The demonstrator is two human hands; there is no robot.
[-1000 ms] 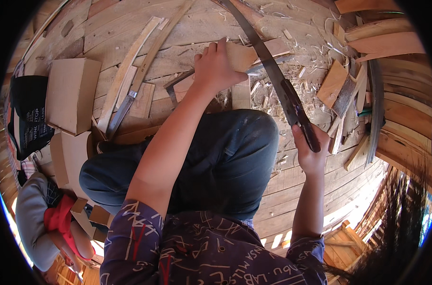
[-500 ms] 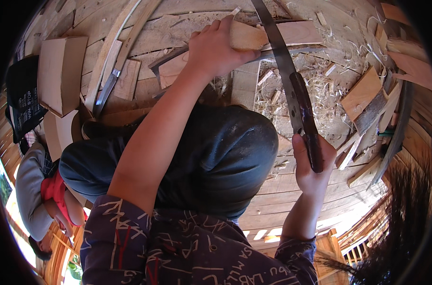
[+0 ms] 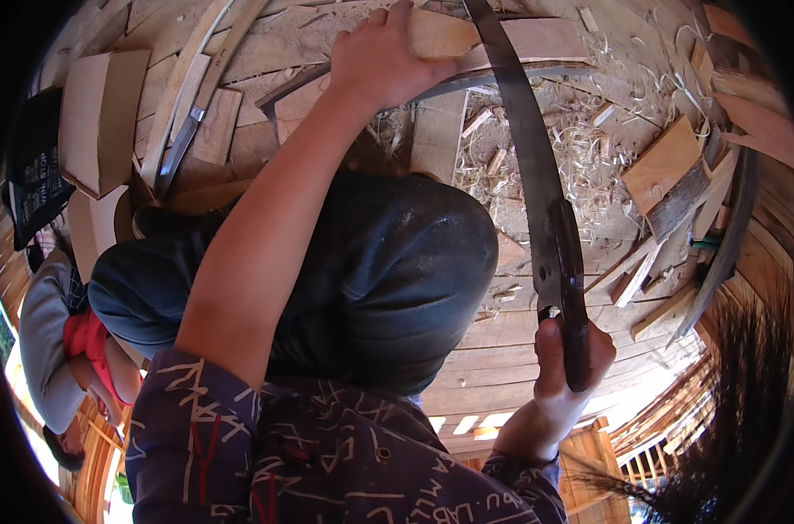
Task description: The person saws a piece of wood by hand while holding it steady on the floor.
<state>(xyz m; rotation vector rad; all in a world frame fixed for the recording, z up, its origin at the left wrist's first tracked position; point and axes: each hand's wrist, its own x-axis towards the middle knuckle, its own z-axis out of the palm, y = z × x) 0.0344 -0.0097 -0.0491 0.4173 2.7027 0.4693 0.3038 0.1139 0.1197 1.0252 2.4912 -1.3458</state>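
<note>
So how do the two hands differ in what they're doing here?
The left hand lies palm-down, arm stretched out, pressing a pale wood piece to the plank floor. The right hand sits close in, fist closed round the dark handle of a long curved blade. Both are bare.

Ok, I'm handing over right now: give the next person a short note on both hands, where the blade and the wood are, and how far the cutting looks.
Left hand: pressed flat on the wooden piece, holding it down on the plank floor.
Right hand: gripping the dark handle of the long blade, whose steel runs up across the wooden piece beside the left hand.
Done: shavings and offcuts litter the floor right of the blade, so wood has already come off.
Left: how much remains to cut cannot be told from here.
Nearby: another person crouches at the far left.
</note>
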